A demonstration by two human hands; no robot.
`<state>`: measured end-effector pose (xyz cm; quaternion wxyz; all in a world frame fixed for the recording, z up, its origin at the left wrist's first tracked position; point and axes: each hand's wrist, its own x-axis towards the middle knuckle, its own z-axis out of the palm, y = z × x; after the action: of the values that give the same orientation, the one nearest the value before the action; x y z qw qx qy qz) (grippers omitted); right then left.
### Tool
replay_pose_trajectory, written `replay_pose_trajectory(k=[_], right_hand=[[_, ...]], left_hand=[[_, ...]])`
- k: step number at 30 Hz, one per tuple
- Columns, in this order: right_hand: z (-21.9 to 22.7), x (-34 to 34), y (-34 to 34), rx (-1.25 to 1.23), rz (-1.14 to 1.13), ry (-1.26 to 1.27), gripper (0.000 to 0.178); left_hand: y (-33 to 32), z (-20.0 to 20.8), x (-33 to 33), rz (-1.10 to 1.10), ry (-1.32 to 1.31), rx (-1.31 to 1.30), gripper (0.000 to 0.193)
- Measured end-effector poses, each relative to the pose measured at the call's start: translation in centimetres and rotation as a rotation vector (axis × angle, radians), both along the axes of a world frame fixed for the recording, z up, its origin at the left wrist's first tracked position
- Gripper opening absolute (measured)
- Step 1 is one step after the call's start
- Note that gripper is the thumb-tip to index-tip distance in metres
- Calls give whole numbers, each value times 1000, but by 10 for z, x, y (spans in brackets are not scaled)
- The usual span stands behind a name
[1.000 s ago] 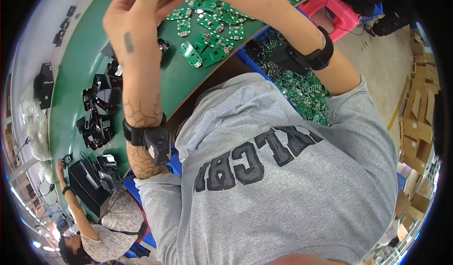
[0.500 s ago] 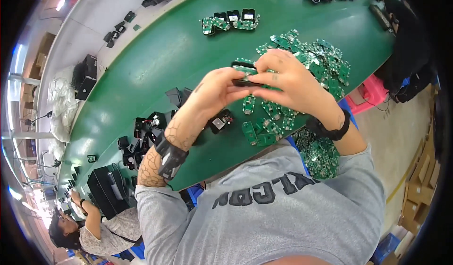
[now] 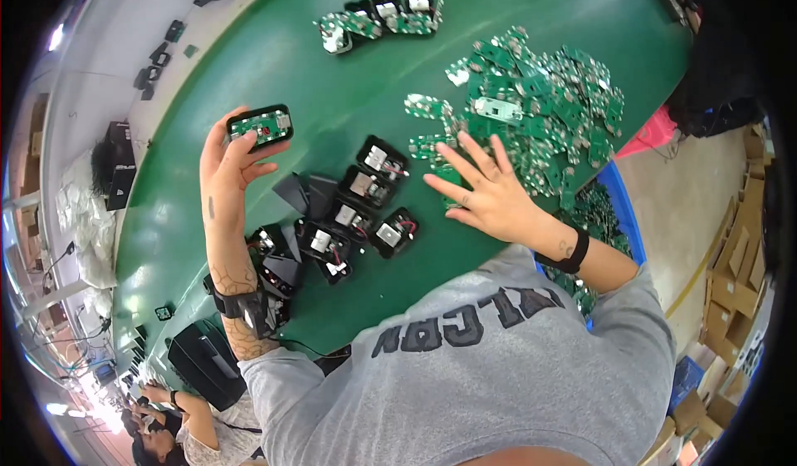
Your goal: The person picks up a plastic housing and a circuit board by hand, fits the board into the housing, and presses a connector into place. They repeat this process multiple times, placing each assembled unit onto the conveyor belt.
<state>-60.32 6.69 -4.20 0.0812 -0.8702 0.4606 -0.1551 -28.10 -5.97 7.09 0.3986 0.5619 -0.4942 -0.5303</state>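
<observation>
Directions are given with 12 o'clock at the far side of the desk (image 3: 349, 92). At the left, an open black case (image 3: 283, 136) with a green board (image 3: 271, 126) seated in its mouth is gripped by the left hand (image 3: 226, 155), the thumb laid over the board's near edge. The long axis of the case is aligned roughly from 9 toward 3 o'clock, the right end slightly raised toward 2. From this hand, a cluster of open black cases (image 3: 364, 185) is located between 3 and 4 o'clock, well apart. The right hand (image 3: 491, 192) is empty, opened flat with fingers spread; contact with the boards beneath cannot be determined. The held case is positioned between 9 and 10 o'clock from it, well apart. The pile of green boards (image 3: 544, 117) is situated at 1 o'clock from the right hand, which is the nearer of the two.
</observation>
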Motion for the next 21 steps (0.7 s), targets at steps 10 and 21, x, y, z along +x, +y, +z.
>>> replay_pose_trajectory(k=[10,21], right_hand=[[-5,-7,-27,-104,12,-132,53],[60,5,-44,-285,-105,-419,29]], left_hand=[[-100,-75,106,-231,-1055,-51,47],[-173,-107,-57,-325,-847,-379,63]])
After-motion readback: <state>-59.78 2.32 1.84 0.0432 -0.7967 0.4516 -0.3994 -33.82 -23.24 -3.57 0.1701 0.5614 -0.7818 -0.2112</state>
